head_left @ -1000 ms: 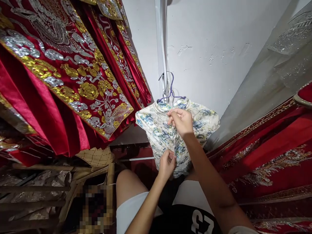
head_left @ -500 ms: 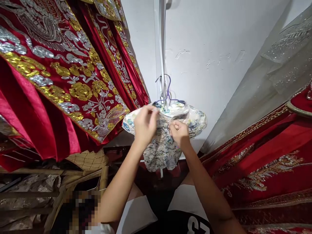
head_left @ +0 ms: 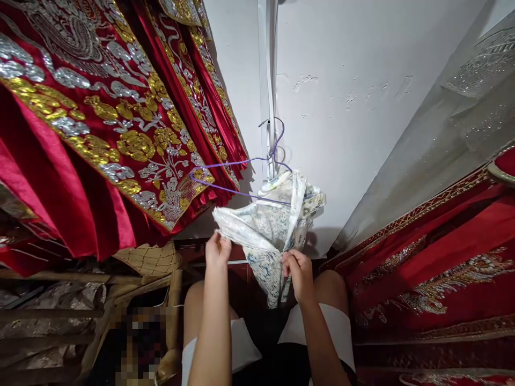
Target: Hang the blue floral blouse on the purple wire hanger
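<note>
A small white garment with a blue floral print (head_left: 269,230) hangs half off a purple wire hanger (head_left: 237,174) hooked on a white wall strip. The hanger's left arm is bare and tilted. My left hand (head_left: 218,250) pinches the garment's left edge. My right hand (head_left: 296,272) grips its lower right part, fingers closed on the cloth.
Red robes with gold and silver embroidery (head_left: 100,123) hang close on the left. More red embroidered cloth (head_left: 434,268) lies at the right. A woven straw item (head_left: 151,260) and bamboo frame (head_left: 173,300) sit low left. My knees in white shorts (head_left: 241,343) show below.
The garment's left shoulder has come off the hanger, which now tilts with its left arm bare. Both hands have dropped from the collar to the garment's lower edges.
</note>
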Tool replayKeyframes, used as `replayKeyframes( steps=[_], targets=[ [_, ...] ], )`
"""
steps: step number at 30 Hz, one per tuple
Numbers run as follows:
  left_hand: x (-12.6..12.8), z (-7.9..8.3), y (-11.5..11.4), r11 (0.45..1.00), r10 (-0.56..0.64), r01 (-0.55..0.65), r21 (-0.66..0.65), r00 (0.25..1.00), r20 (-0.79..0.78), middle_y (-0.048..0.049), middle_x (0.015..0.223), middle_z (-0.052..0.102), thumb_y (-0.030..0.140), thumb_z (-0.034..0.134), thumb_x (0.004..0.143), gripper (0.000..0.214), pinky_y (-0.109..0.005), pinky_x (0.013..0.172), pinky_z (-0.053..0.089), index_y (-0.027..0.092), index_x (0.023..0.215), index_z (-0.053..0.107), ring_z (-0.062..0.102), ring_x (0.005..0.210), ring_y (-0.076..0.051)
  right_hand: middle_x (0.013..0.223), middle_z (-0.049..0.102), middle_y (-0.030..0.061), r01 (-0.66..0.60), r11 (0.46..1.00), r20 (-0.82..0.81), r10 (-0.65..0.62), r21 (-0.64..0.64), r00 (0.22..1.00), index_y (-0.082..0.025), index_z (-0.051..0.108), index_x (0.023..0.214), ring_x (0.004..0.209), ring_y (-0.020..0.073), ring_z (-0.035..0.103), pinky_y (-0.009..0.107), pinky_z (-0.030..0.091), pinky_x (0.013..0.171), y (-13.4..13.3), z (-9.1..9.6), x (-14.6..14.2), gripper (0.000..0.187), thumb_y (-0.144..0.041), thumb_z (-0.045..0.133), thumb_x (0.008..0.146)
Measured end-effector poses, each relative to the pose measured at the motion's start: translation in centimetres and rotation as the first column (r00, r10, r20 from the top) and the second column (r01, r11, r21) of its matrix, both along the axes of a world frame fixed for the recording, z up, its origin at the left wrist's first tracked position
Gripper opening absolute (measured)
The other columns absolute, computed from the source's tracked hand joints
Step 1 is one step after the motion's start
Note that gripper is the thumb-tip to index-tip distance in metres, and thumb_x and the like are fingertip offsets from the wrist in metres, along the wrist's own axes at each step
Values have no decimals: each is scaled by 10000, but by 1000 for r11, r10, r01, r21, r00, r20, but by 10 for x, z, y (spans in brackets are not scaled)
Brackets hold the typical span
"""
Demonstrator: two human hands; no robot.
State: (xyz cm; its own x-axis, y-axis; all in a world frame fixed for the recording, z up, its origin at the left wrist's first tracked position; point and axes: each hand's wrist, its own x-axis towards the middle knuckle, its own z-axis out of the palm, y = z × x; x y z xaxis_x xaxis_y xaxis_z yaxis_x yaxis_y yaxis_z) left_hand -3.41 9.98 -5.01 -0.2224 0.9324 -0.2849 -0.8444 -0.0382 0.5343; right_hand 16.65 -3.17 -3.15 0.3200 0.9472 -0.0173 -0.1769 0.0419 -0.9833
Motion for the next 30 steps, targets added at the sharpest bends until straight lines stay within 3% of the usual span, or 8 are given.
replayKeyframes(
  steps=[5, 8, 11, 14, 17, 21, 25, 30],
  targets=[
    [17, -26, -50, 999, -22, 22, -26, 999, 23, -30, 792, 646, 149, 543, 918, 127, -258, 814, 564, 182, 800, 574, 668, 777, -124, 360, 419, -52, -118, 988, 69, 125, -102, 990, -223, 515, 534, 384, 102, 331, 264, 282, 458, -6, -11, 20, 280, -381, 593, 752],
    [24, -9, -66, 975, -109, 121, 186, 991, -75, -53, 904, 664, 269, 677, 854, 104, -300, 888, 542, 187, 830, 618, 661, 925, -175, 417, 496, -27, -358, 902, 147, 399, -244, 905, -206, 589, 578, 415, 119, 399, 273, 323, 472, -9, -17, 28, 312, -407, 627, 814],
    [41, 17, -85, 891, -163, 276, 360, 935, -316, -57, 897, 631, 412, 751, 812, 265, -310, 814, 527, 180, 791, 626, 622, 861, -193, 629, 651, 49, -365, 904, 151, 402, -224, 903, -185, 707, 745, 600, 190, 581, 306, 451, 563, -7, -21, 25, 463, -630, 623, 847],
    [67, 40, -113, 760, -160, 512, 400, 744, -649, -74, 904, 613, 458, 698, 873, 301, -333, 780, 506, 180, 770, 648, 596, 833, -209, 802, 704, 94, -238, 966, 51, 244, -97, 969, -194, 725, 811, 842, 260, 660, 361, 534, 769, -4, -18, 19, 668, -833, 528, 803],
    [89, 54, -137, 651, -18, 674, 350, 474, -880, -101, 974, 636, 401, 602, 955, 245, -393, 910, 490, 200, 846, 688, 611, 963, -252, 802, 702, 107, -299, 951, -136, 287, -78, 948, -211, 712, 792, 898, 301, 674, 398, 553, 795, -6, -6, 18, 786, -932, 400, 765],
    [85, 61, -137, 686, 146, 646, 335, 328, -933, -142, 1277, 589, 366, 570, 980, 251, -447, 1110, 391, 243, 1176, 668, 519, 1275, -288, 829, 706, 118, -545, 837, -219, 525, -40, 823, -212, 738, 893, 904, 311, 674, 417, 551, 750, -15, 16, 24, 791, -935, 472, 712],
    [54, 51, -116, 622, -28, 758, 195, 270, -962, -137, 1180, 637, 511, 546, 966, 450, -395, 979, 488, 219, 1302, 610, 595, 1122, -286, 811, 708, 44, -772, 624, 57, 780, -118, 623, -225, 751, 924, 750, 239, 646, 357, 515, 688, -16, 38, 43, 345, -414, 853, 654],
    [17, 31, -111, 263, -480, 956, -126, 17, -877, 6, 659, 502, 594, 650, 863, 459, -242, 576, 384, 153, 738, 623, 441, 614, -134, 661, 634, 10, -406, 911, 347, 360, 70, 866, -194, 660, 652, 608, 174, 558, 282, 427, 563, 33, 74, 71, 107, -271, 732, 667]
  ],
)
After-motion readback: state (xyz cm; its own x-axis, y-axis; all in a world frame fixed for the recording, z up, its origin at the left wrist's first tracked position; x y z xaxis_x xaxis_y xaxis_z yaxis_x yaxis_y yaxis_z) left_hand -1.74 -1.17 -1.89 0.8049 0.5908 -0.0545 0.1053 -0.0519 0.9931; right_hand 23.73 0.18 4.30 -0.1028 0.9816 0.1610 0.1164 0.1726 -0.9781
